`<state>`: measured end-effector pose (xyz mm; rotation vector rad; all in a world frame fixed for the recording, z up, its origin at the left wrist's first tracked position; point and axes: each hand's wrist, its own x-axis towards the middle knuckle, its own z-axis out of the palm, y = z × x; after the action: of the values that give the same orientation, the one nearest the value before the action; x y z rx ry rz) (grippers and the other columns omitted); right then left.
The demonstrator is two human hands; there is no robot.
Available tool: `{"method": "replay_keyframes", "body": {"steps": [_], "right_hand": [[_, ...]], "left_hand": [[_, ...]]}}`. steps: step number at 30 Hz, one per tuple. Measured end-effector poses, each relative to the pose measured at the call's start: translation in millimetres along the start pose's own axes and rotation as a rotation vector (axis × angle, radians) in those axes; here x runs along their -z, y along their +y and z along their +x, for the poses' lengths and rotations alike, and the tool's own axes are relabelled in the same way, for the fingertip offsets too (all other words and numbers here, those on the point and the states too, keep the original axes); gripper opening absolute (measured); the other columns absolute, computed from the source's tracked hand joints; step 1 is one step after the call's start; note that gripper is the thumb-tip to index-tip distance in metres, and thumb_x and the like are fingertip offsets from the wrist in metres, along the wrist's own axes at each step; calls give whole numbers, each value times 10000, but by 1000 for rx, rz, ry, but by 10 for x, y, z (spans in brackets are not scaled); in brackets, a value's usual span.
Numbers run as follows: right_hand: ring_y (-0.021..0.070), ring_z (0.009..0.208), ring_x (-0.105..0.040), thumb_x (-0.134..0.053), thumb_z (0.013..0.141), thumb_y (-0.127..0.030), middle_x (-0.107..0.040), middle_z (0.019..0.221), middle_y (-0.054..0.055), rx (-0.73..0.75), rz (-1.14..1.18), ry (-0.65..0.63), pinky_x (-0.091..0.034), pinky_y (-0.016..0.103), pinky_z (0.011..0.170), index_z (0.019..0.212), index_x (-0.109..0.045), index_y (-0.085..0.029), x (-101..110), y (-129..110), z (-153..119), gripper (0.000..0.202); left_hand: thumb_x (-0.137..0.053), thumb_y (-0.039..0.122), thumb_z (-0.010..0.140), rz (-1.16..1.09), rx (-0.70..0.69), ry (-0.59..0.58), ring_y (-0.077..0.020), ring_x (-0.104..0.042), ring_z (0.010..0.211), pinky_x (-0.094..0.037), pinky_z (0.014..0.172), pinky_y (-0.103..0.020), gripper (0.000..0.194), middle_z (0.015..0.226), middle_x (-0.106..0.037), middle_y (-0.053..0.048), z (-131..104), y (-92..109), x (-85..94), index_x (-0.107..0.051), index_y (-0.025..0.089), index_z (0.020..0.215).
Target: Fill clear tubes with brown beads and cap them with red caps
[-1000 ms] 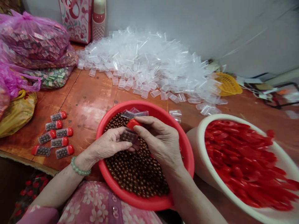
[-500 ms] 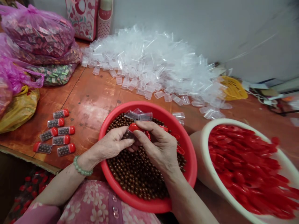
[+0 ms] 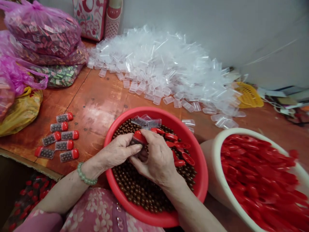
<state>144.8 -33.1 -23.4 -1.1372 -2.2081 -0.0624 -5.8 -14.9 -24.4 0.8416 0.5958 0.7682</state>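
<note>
Over the red basin (image 3: 204, 174), my left hand (image 3: 117, 150) is closed around a small clear plastic tube with a red cap (image 3: 140, 137). My right hand (image 3: 158, 158) is closed on the capped end, its fingers bent over the tube and partly hiding it. Brown round beads (image 3: 145, 190) fill much of the basin. On top of them lie several clear tubes (image 3: 154, 123) at the back and several red caps with spoon-like ends (image 3: 188, 158) at the right.
Several filled, capped tubes (image 3: 69, 155) lie on the table at left. A big heap of clear tubes (image 3: 156, 64) is against the wall. To the right stands a white tub (image 3: 217, 151) of red caps (image 3: 260, 180). Tied pink bags (image 3: 43, 35) and a yellow basket (image 3: 249, 96) are farther back.
The right-hand fingers have shifted from pinching the red cap to wrapping over the capped end. The left hand still holds the tube. The view has shifted slightly.
</note>
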Motion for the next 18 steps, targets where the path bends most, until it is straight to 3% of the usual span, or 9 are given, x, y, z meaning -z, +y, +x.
{"method": "replay_keyframes", "body": {"steps": [4, 11, 15, 18], "right_hand": [[303, 908, -638, -632, 751, -275, -645, 1032, 160, 35, -5, 17, -523, 452, 751, 1371, -368, -161, 19, -4, 23, 684], [285, 886, -638, -644, 752, -297, -659, 1005, 154, 76, -42, 9, -490, 457, 804, 1329, -409, -134, 19, 2, 16, 643], [287, 961, -629, -655, 807, -294, -646, 1098, 198, 129, -70, -23, -518, 416, 786, 1369, -390, -88, -4, 8, -25, 654], [293, 957, -633, -666, 818, -294, -648, 1106, 220, 186, -110, -32, -517, 410, 765, 1388, -367, -36, -29, -5, -57, 693]], "left_hand": [[-657, 288, 818, 39, -14, -23, -149, -588, 895, -463, 890, -290, 258, 955, -678, -55, -9, -13, 10, -654, 113, 1008], [-688, 473, 801, -56, -12, -57, -201, -629, 976, -466, 923, -334, 458, 1016, -700, -88, -20, -31, 11, -661, 118, 1090], [-466, 661, 859, -219, 62, 53, -244, -658, 927, -501, 876, -387, 623, 867, -713, -108, 36, -94, -34, -689, 102, 1025], [-382, 651, 883, -195, 130, 214, -249, -657, 851, -523, 800, -395, 624, 735, -681, -88, 63, -171, -70, -692, 110, 914]]}}
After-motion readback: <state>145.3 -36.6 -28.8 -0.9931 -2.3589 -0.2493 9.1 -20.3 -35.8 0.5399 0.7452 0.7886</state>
